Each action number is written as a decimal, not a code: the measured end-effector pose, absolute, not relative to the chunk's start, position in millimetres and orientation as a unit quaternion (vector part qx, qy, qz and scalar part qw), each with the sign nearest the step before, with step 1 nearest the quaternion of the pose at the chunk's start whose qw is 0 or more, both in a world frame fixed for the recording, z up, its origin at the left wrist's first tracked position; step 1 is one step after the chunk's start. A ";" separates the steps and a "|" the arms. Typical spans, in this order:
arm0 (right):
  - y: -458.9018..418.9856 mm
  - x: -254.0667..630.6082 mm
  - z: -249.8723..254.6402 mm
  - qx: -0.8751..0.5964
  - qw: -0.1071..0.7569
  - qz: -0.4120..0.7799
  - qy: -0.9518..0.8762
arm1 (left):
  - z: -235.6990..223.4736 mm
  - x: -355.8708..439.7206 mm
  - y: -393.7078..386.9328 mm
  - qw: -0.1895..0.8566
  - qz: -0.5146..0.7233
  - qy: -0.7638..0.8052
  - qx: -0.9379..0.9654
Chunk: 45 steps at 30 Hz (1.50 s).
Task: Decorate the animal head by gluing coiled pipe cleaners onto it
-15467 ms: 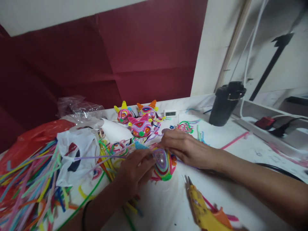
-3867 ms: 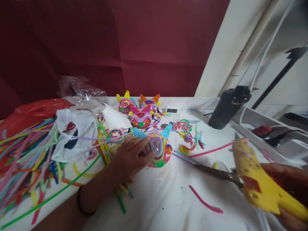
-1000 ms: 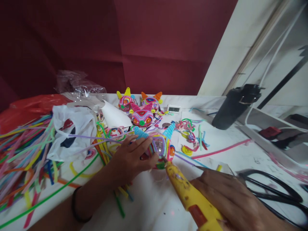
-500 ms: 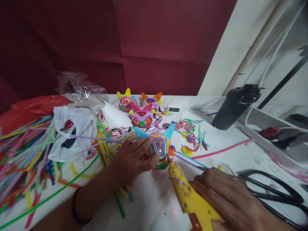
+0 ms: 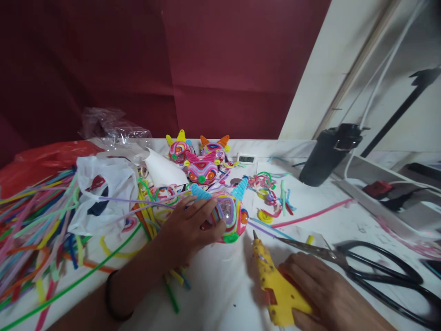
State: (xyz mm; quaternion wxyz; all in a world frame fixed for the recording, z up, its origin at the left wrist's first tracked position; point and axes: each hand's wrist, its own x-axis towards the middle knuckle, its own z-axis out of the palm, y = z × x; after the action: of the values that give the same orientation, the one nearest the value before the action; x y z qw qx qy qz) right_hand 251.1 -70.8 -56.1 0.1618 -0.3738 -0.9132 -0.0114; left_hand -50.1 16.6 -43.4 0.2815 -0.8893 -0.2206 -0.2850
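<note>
My left hand [image 5: 189, 225] is closed on the near left side of a colourful pipe-cleaner animal head [image 5: 232, 214] with blue horns, an orange eye and a green nose. Its palm side and part of the head's left are hidden. In my right hand [image 5: 320, 285] is a yellow hot glue gun [image 5: 275, 287], its metal tip pointing up and away, a little apart from the head. Black-handled scissors [image 5: 339, 257] lie just beyond and right of that hand. Purple and blue pipe cleaners [image 5: 267, 225] stretch between the head and the scissors.
Finished heads [image 5: 202, 169] stand at the back by a small digital display [image 5: 245, 158]. Loose pipe cleaners [image 5: 41, 230] and a white plastic bag [image 5: 105, 193] cover the left. At right are a black bottle [image 5: 320, 156] and a white tray [image 5: 389, 195] with cables.
My right hand has drawn the glue gun's tip away from the head, back and to the right. My left hand keeps its hold on the head. The view has shifted slightly.
</note>
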 end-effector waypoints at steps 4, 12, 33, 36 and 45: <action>-71.6 250.2 -48.3 -0.362 0.160 -0.061 -0.916 | -40.7 -49.7 14.8 0.285 -0.284 -0.218 -0.889; -56.3 218.5 -7.4 -0.309 0.254 -0.111 -0.910 | -41.5 -49.9 14.0 0.287 -0.276 -0.224 -0.889; -21.1 195.1 -10.2 -0.281 0.224 -0.112 -0.926 | -43.3 -49.2 15.7 0.282 -0.293 -0.233 -0.883; -19.1 194.8 -10.8 -0.282 0.225 -0.098 -0.927 | -43.4 -49.8 16.9 0.280 -0.289 -0.235 -0.885; -13.5 198.7 -15.5 -0.258 0.258 -0.043 -0.930 | -41.4 -49.3 18.2 0.295 -0.291 -0.229 -0.881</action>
State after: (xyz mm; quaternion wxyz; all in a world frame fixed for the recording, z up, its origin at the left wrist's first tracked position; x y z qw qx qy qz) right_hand 198.7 -13.5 -15.5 0.2580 -0.2578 -0.9301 -0.0434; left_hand -49.3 18.2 -41.4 0.2948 -0.8810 -0.2288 -0.2909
